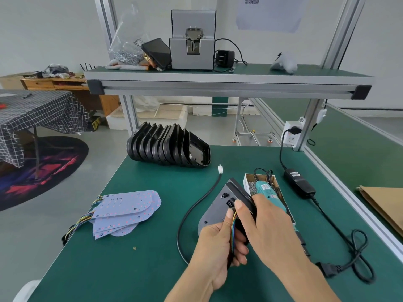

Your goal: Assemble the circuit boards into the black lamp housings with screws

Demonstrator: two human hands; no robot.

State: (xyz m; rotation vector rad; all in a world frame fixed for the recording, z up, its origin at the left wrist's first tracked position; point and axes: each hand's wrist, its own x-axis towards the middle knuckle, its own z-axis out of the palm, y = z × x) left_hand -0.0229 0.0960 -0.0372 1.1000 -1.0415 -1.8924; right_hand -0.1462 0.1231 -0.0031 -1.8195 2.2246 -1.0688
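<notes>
my left hand (214,247) grips the housing (220,205) and wires upright, right hand (269,216) clasping its upper edge, screwdriver (267,189) just behind.

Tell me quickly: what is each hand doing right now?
Left hand: grips the coloured wires and the black lamp housing.
Right hand: grips the same housing's edge.

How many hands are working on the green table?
2: the left hand holds the coloured wires by the black lamp housing; the right hand grips that housing beside the teal screwdriver.
</notes>
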